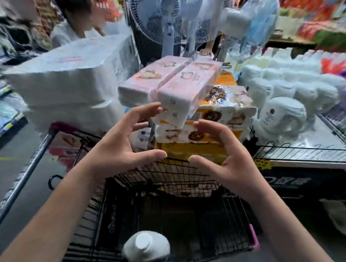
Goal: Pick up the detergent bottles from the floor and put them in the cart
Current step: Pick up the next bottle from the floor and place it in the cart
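Shop aisle, blurred shelves behind. Left hand [126, 147] and right hand [224, 158], both spread wide and empty, hover above the black wire cart [166, 175]. One white plastic detergent bottle [146, 245] stands inside, at the cart's near edge.

The cart [166, 189] basket lies open from above, a white bottle [146, 245] at its near end. Stacked tissue packs [189, 96] block its far side.

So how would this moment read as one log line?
left hand: open, empty | right hand: open, empty | both above cart | white bottle at bottom edge
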`<state>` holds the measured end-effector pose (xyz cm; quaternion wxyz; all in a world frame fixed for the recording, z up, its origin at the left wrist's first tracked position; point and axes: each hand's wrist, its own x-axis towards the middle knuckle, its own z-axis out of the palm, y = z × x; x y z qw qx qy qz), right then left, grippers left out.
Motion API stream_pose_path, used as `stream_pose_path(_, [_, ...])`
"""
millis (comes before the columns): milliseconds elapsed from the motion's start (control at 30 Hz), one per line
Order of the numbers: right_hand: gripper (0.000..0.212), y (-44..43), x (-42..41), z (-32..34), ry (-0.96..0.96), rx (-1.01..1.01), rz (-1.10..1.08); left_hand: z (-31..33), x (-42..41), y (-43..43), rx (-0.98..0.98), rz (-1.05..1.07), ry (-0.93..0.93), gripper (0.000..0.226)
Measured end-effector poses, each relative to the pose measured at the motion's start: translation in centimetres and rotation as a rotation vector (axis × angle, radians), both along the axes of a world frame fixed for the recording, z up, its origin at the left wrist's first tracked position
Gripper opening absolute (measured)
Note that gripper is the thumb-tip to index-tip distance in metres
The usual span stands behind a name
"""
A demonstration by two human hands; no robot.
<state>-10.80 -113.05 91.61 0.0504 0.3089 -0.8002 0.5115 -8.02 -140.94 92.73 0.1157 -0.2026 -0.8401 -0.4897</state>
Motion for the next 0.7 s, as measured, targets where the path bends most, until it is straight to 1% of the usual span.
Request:
stream_pose_path(100, [0.077, 1.8, 1.1, 1.2, 0.007, -0.01, -0.079, 0.8, -1.6, 1.5, -0.017, -0.131, 0.011, 0.096])
stream_pose_path(200, [0.075, 4.9, 2.6, 2.4, 0.024, 0.002, -0.192, 1.5, -3.1, 4.1, 0.035, -0.249, 0.018, 0.101])
stream_pose_path(367, [0.074, 11.5, 5.3, 2.9, 0.067, -0.064, -0.366, 2.1, -4.5, 11.0, 0.036, -0.393, 0.106, 0.095])
stream_pose_path(533, [0.073, 19.1, 8.5, 2.3, 0.11, -0.159, -0.492, 3.4, -4.0, 20.0, -0.017, -0.522, 0.121, 0.094])
stream_pose_path(700, [0.072, 29.9, 12.2, 2.0, 0.14, -0.174, -0.655, 4.4, -4.4, 33.1, -0.045, -0.659, 0.153, 0.093])
